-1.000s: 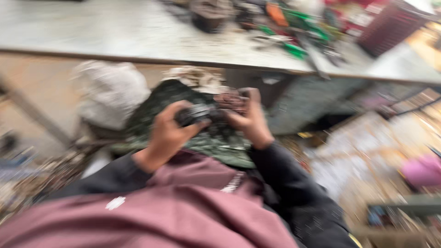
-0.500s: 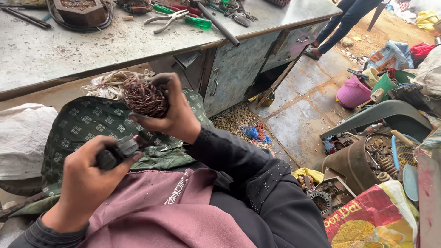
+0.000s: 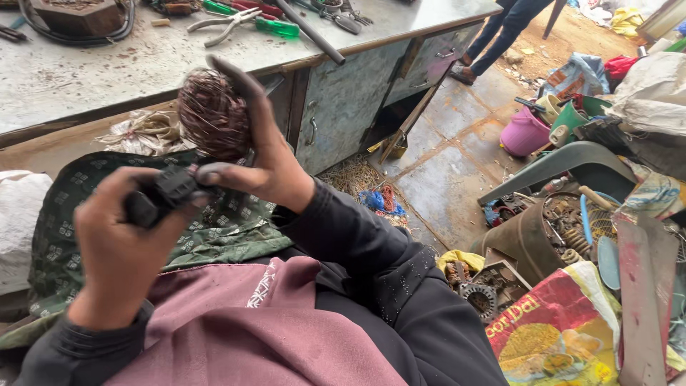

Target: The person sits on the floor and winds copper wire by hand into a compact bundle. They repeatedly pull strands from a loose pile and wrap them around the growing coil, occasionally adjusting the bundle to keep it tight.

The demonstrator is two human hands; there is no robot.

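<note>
Copper winding being pulled off a small black motor part.
Right hand point(image 3: 268, 161) grips wire bundle point(image 3: 213, 114); left hand point(image 3: 125, 246) clamps black part point(image 3: 166, 194) just below. Next, probably: steady pull apart.

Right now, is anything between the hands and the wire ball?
No. The right hand already grips the coppery wire ball, its fingers curled over it. The left hand holds a small black part just below.

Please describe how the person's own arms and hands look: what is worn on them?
Both hands, the left hand and the right hand, are bare, without gloves, rings or a watch in view. The fingers look smeared with dark grime. Both arms wear long black sleeves of soft fabric reaching to the wrists; the right sleeve has fine pale specks.
</note>
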